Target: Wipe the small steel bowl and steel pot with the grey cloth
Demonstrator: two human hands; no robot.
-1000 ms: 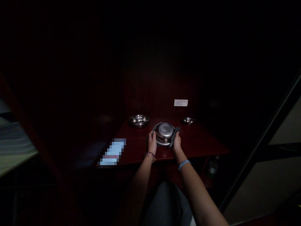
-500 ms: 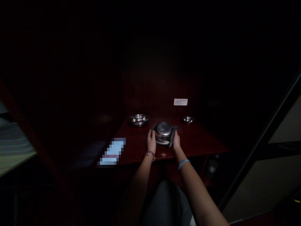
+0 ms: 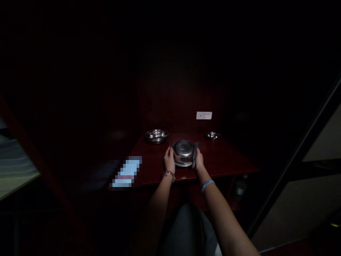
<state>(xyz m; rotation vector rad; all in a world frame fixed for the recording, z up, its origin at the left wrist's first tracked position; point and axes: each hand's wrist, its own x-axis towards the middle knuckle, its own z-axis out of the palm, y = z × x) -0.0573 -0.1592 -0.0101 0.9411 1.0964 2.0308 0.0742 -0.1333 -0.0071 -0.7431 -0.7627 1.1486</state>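
Note:
A shiny metal bowl [image 3: 183,153] is held bottom-up between my two hands, above the front part of the dark red desk [image 3: 223,161]. My left hand [image 3: 169,160] grips its left side, thumb toward me. On the other side, my right hand [image 3: 198,160] presses a grey cloth [image 3: 195,154] against the bowl's wall. The fingers behind the bowl and cloth are mostly hidden. Farther back on the left stands a wide metal basin [image 3: 156,136], open side up. A smaller metal bowl [image 3: 212,136] sits at the back right.
A white power socket [image 3: 204,115] is on the back panel. At the desk's left front lies a pixelated bright rectangle [image 3: 127,172]. Under the desk on the right stands a bottle [image 3: 240,188]. A pale stack [image 3: 16,161] is at far left. The surroundings are very dark.
The upturned bowl has shifted slightly left and toward me, with both hands moving along. The cloth stays against its right side. The basin and small bowl keep their places on the desk.

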